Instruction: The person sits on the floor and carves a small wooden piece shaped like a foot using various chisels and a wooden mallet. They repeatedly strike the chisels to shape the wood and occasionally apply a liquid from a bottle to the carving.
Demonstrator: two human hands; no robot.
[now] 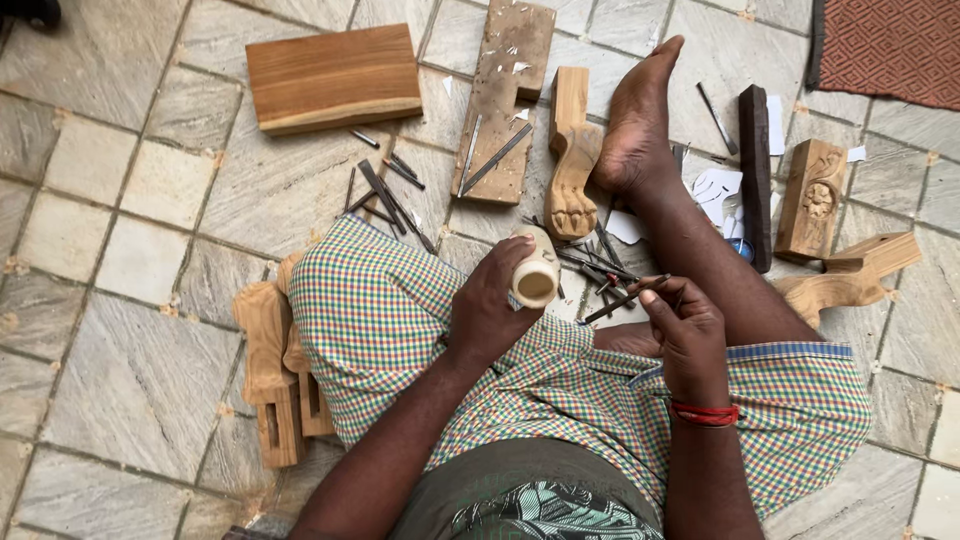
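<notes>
I sit on a tiled floor with my legs in checked cloth. My left hand (490, 300) grips a pale round wooden mallet (536, 272), its flat end facing the camera. My right hand (685, 330), with a red thread on the wrist, pinches a thin dark metal chisel (625, 298) that points left toward the mallet. Just beyond both hands, a carved wooden paw-shaped leg (572, 150) lies on the floor beside my bare right foot (635, 120). Several more chisels (595, 262) lie scattered between the hands and the carved leg.
A thick wood block (333, 78) and a worn plank (505, 95) lie ahead, with loose chisels (385, 190) between. Carved legs (272, 370) rest by my left knee. At right are a dark bar (755, 170), a carved block (810, 200), another leg (850, 280), paper scraps (715, 190) and a red mat (890, 45).
</notes>
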